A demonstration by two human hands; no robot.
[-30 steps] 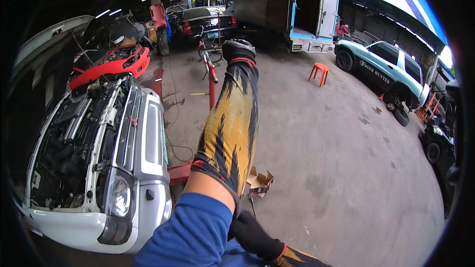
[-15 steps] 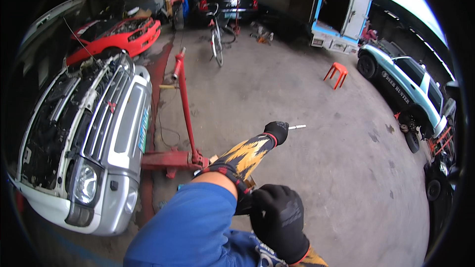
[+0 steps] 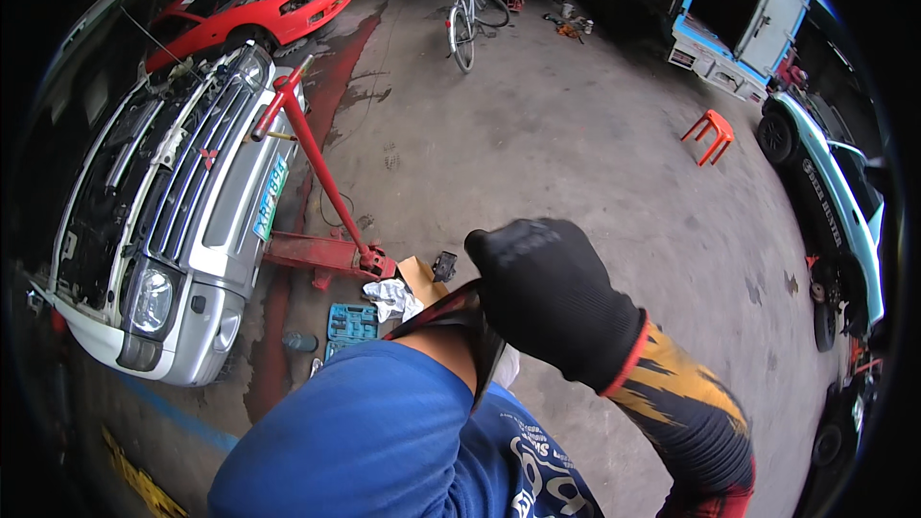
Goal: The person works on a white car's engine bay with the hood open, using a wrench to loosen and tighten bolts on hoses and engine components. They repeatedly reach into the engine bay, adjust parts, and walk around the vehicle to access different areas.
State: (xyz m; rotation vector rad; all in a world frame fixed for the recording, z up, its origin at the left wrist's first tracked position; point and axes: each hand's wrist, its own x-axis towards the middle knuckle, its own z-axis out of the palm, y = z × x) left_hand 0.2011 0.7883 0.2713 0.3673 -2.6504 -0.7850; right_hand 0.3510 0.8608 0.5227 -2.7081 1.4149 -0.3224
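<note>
My right hand [image 3: 556, 297], in a black glove with a red cuff, is raised in front of my chest. Its fingers are closed on the stretched upper edge of the arm sleeve [image 3: 449, 305] on my left arm, and hold that edge away from the skin. Above it, my blue shirt sleeve [image 3: 355, 422] covers the upper arm. My left forearm and hand are hidden behind the right glove. A patterned black and yellow sleeve [image 3: 676, 384] covers my right forearm.
A red floor jack [image 3: 321, 254] with a tall handle stands at a silver vehicle's front [image 3: 197, 230], left. Near it lie a blue tool case [image 3: 352, 323], crumpled white material [image 3: 391, 299] and cardboard [image 3: 419, 278]. Farther off are a bicycle [image 3: 462, 29] and an orange stool [image 3: 710, 132].
My right hand has risen, pulling the sleeve edge up and outward. My left hand, earlier stretched forward with a thin silvery-white stick, has dropped out of sight. The view has tilted downward.
</note>
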